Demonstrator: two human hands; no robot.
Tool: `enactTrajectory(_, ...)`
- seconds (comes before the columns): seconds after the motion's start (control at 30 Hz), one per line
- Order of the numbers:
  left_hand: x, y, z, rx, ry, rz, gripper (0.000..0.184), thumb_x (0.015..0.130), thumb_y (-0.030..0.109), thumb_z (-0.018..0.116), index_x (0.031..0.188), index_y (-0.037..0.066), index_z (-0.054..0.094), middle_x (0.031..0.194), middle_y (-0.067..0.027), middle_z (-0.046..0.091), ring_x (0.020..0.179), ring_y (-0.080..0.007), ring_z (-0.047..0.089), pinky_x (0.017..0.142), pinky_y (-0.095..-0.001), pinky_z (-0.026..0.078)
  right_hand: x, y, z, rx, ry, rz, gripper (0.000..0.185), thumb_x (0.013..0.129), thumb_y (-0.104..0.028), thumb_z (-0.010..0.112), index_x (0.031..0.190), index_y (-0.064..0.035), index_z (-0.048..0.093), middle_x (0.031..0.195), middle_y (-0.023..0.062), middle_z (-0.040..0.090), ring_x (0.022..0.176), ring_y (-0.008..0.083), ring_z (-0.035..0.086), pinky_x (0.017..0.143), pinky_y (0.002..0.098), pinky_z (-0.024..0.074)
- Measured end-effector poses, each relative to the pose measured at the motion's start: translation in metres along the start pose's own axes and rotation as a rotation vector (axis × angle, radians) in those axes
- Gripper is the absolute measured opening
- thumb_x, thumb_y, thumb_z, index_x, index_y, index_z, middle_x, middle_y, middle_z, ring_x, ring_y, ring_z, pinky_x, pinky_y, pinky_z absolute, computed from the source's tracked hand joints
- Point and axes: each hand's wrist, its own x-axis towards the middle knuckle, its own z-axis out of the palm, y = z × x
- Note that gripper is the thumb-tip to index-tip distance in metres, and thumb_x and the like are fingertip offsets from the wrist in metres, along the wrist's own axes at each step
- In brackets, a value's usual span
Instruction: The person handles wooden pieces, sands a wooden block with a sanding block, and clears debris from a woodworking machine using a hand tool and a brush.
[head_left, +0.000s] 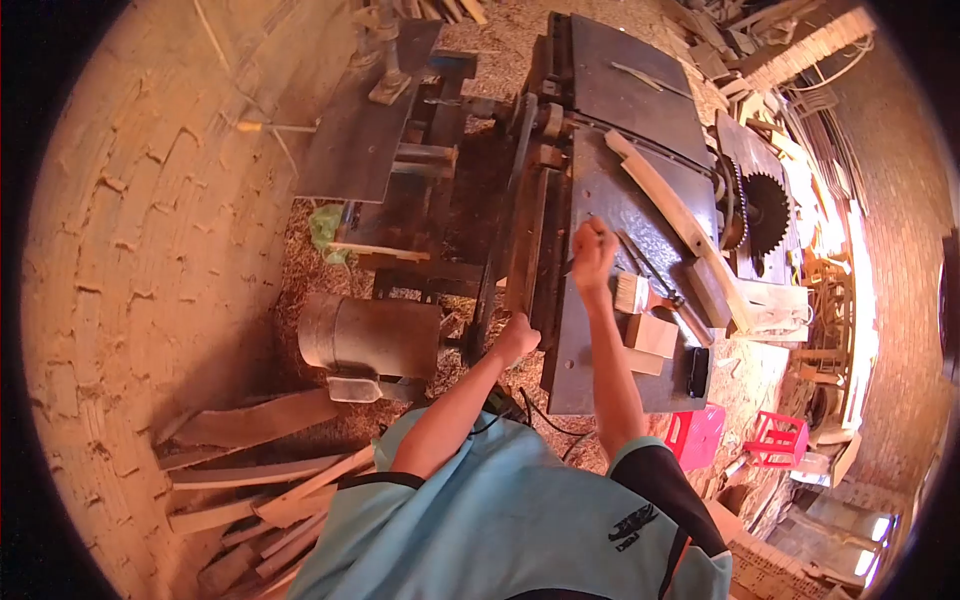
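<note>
My left hand (517, 340) is closed at the near end of the belt and rail beside the machine table; what it holds, if anything, is hidden. Over the left edge of the dark metal table (590, 375), my right hand (594, 250) is closed around something too small to make out. Just right of it lie a brush (632, 293) with pale bristles and a long dark metal tool (648, 262). Wooden blocks (650, 336) sit nearer to me, beside a black object (697, 371). A long curved wooden piece (665, 200) lies across the table.
A round saw blade (767, 225) stands upright at the right. The motor (370, 333) is low on the left, near curved wood pieces (265, 420) by the wall. A red stool (697, 436) stands beyond the table's near right corner. Shavings cover the floor.
</note>
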Motion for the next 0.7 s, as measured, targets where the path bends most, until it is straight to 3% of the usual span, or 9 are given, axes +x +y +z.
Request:
enactTrajectory(0.17,0.005,-0.004,0.006,0.073,0.080,0.001,0.034,0.061,0.006,0.046,0.088,-0.015,0.048,0.085,-0.0299,0.054,0.087,-0.0378,0.053,0.073,-0.0382,0.042,0.015,-0.029,0.002,0.089,-0.026,0.019,0.027,0.076,-0.014,0.039,0.052,-0.0074,0.028,0.047,-0.0027,0.028,0.042,0.0052,0.026,0.038,0.0221,0.0199)
enactTrajectory(0.27,-0.006,0.010,-0.007,0.038,-0.058,-0.043,0.037,0.064,0.006,0.047,0.094,-0.015,0.045,0.088,-0.0285,0.053,0.089,-0.0375,0.052,0.073,-0.0395,0.042,0.003,-0.027,-0.004,0.116,-0.013,0.053,0.027,0.076,-0.014,0.040,0.052,-0.0071,0.029,0.048,-0.0031,0.029,0.043,0.0052,0.027,0.039,0.0223,0.0205)
enactTrajectory(0.37,0.004,-0.002,0.002,0.033,-0.016,-0.048,0.033,0.061,0.007,0.046,0.086,-0.014,0.047,0.085,-0.0305,0.053,0.087,-0.0376,0.053,0.071,-0.0397,0.042,-0.009,0.013,-0.008,-0.029,-0.025,0.101,0.027,0.078,-0.018,0.040,0.055,-0.0069,0.031,0.050,-0.0041,0.030,0.047,0.0034,0.029,0.040,0.0218,0.0220)
enactTrajectory(0.47,0.004,-0.004,0.002,0.033,0.010,0.017,0.036,0.060,0.008,0.045,0.088,-0.015,0.046,0.087,-0.0324,0.052,0.083,-0.0384,0.054,0.070,-0.0404,0.044,-0.014,0.027,-0.006,0.103,0.004,0.143,0.026,0.078,-0.018,0.040,0.056,-0.0071,0.032,0.049,-0.0043,0.030,0.047,0.0032,0.029,0.040,0.0218,0.0212)
enactTrajectory(0.53,0.004,-0.007,0.001,0.026,-0.004,0.055,0.037,0.061,0.008,0.045,0.089,-0.015,0.046,0.088,-0.0324,0.052,0.081,-0.0384,0.055,0.069,-0.0409,0.044,-0.021,0.009,-0.008,0.055,-0.019,0.066,0.025,0.078,-0.016,0.039,0.055,-0.0073,0.032,0.048,-0.0032,0.031,0.044,0.0042,0.028,0.038,0.0218,0.0206)
enactTrajectory(0.57,0.004,-0.004,0.005,0.100,0.089,0.030,0.036,0.062,0.008,0.046,0.090,-0.015,0.046,0.085,-0.0309,0.053,0.076,-0.0386,0.055,0.066,-0.0409,0.044,-0.023,-0.001,-0.009,0.095,-0.013,0.046,0.025,0.077,-0.015,0.039,0.054,-0.0078,0.032,0.048,-0.0026,0.031,0.043,0.0048,0.028,0.038,0.0215,0.0202)
enactTrajectory(0.7,0.000,0.005,-0.004,0.086,-0.071,-0.039,0.029,0.066,0.009,0.047,0.087,-0.012,0.046,0.077,-0.0202,0.052,0.072,-0.0307,0.053,0.059,-0.0384,0.041,-0.012,-0.073,-0.019,0.192,-0.012,0.071,0.025,0.076,-0.013,0.040,0.053,-0.0091,0.030,0.047,-0.0020,0.030,0.040,0.0054,0.025,0.036,0.0209,0.0187)
